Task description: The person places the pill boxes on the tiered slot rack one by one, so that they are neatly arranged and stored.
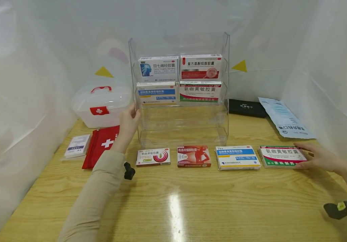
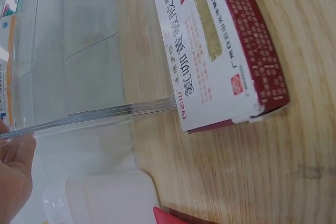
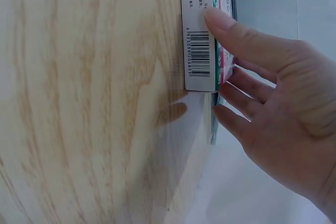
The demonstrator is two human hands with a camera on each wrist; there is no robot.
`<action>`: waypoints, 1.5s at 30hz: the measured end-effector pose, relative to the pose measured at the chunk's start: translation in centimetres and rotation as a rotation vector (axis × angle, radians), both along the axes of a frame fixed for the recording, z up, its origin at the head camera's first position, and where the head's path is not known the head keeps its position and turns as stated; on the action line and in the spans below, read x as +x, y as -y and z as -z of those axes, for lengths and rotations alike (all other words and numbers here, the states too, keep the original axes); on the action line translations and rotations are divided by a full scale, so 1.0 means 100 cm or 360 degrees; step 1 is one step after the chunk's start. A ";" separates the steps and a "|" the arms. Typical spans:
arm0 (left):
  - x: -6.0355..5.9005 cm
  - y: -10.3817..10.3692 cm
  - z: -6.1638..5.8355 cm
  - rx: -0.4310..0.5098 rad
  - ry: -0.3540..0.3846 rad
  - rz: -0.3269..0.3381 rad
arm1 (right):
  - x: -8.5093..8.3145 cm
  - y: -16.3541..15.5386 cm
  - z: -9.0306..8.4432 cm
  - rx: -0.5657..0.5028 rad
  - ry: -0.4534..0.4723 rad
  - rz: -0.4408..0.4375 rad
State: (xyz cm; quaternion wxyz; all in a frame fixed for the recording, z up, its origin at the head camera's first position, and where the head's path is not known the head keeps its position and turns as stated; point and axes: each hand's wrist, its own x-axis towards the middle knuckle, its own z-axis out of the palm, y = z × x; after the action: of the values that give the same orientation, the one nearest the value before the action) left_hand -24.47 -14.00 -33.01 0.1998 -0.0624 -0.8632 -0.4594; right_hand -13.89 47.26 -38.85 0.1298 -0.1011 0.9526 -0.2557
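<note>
The left hand rests against the left front edge of a clear acrylic display rack that stands toward the back of the wooden worktop; its fingers lie fairly straight along the rack's side wall, gripping nothing that can be seen. The right hand lies at the right end of a green-and-white medicine box, near the worktop's right edge, its fingers spread, thumb on the box's barcode end and the other fingertips at its side. That box is the rightmost of four lying in a row before the rack: beside it a blue-and-white box, then a red box, then a white box with red arcs. Four more boxes stand on the rack's upper shelves.
</note>
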 end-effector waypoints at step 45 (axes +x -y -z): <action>-0.001 -0.001 0.001 -0.0005 -0.0035 -0.0012 | 0.039 -0.022 -0.011 -0.0609 -0.0092 0.0544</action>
State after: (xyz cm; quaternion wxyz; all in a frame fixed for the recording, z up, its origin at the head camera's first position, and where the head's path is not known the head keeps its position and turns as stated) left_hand -24.55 -13.92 -33.06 0.2110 -0.0646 -0.8620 -0.4565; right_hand -9.96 49.49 -37.71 0.0360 0.0313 0.8936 -0.4464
